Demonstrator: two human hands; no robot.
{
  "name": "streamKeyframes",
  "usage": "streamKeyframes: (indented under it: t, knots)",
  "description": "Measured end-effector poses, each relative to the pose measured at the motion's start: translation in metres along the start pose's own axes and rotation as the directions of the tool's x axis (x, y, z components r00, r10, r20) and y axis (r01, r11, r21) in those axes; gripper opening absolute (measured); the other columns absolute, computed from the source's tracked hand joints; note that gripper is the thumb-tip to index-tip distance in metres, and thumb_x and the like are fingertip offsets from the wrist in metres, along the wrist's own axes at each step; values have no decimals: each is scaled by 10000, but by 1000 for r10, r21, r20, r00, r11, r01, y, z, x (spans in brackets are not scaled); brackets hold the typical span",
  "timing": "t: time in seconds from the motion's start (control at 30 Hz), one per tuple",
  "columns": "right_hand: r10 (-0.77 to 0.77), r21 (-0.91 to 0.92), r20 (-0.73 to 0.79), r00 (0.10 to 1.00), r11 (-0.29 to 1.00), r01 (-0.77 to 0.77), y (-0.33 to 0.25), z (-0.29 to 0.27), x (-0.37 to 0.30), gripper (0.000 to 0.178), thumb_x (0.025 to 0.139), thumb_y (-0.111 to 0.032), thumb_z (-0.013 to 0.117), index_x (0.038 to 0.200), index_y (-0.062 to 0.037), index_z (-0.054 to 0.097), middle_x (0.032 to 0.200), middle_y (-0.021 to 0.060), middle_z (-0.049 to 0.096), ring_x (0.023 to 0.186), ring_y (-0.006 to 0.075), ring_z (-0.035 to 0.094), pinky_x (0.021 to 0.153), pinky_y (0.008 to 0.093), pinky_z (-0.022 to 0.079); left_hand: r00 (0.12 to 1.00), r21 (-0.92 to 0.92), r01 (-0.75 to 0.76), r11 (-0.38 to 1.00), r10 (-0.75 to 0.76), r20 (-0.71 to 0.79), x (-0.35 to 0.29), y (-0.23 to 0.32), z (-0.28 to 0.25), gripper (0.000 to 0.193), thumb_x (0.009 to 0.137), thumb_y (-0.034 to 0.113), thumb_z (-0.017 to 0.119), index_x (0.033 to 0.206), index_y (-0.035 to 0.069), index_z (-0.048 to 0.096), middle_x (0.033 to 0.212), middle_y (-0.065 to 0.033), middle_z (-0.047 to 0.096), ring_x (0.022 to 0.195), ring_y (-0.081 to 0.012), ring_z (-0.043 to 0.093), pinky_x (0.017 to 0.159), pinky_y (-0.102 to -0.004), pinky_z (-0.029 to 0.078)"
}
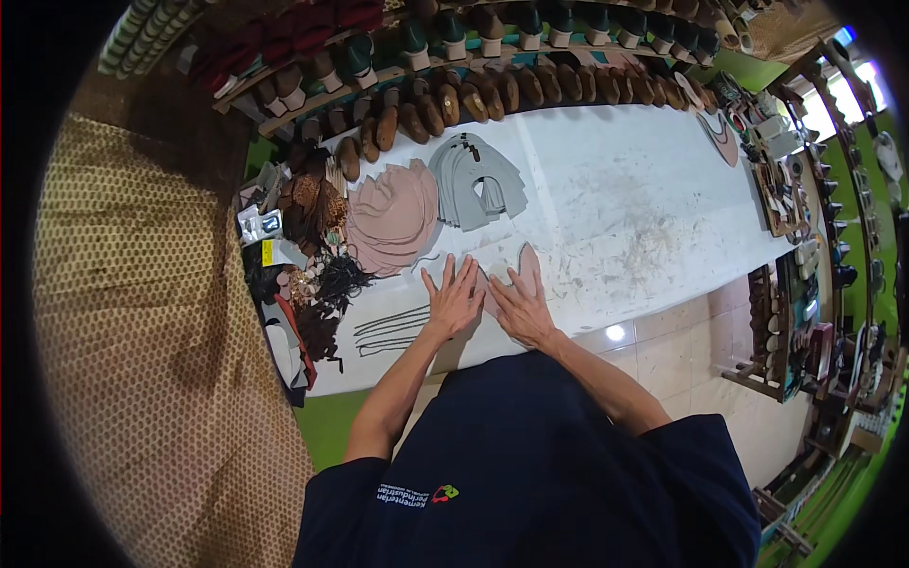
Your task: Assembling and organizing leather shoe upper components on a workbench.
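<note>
Head view, white worktable (pixel 625 208), shoe-last racks (pixel 530 57), tiled floor (pixel 682 341)

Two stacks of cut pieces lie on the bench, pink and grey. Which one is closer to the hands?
The pink stack: it lies just up and left of the left hand. The grey stack sits farther back on the white table.
</note>
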State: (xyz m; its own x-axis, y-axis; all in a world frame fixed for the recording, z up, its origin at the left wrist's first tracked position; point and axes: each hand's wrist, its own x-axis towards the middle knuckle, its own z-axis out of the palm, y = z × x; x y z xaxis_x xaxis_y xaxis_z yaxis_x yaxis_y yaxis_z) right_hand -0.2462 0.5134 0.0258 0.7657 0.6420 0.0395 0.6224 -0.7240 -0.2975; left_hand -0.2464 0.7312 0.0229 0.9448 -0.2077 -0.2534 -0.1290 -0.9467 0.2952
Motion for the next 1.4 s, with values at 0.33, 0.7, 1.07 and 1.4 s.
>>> streamKeyframes:
  t: [0.33,0.7,1.07,1.4]
  knots:
    - [5,32,33,999,999,-6,-6,-1,7,572,983,-306,581,1521,-115,549,1668,29,414,1572,323,297,1251,688,100,993,52,-2,999,8,-117,-5,5,9,692,1051,401,501,1667,150,311,1732,-40,305,1620,-351,156,1159,-816,-27]
    - [594,65,-273,756,796,-602,24,5,-15,526,947,-307,688,1337,44,652,1624,141,445,1498,393,375,1233,693,125,944,-175,311,934,-325,-56,-21,29,12,855,973,443,625,1624,-20,318,1782,-143,-37,1631,-398,-39,1141,-831,-21]
    - [714,339,-233,661,696,-632,18,-4,-8,215,937,-305,731,998,-120,822,1444,85,625,1452,361,437,1223,680,144,738,-563,426,708,-632,-236,-9,30,34,193,852,340,804,947,172,805,1628,-95,426,1567,-349,244,1140,-731,162]
    - [797,530,-314,516,598,-601,76,-52,-65,202,849,-315,802,904,-123,837,1324,109,686,1277,348,563,1079,477,407,780,-802,390,452,-625,28,30,87,15,375,796,461,826,948,119,834,1420,-77,602,1346,-291,516,1105,-596,282]
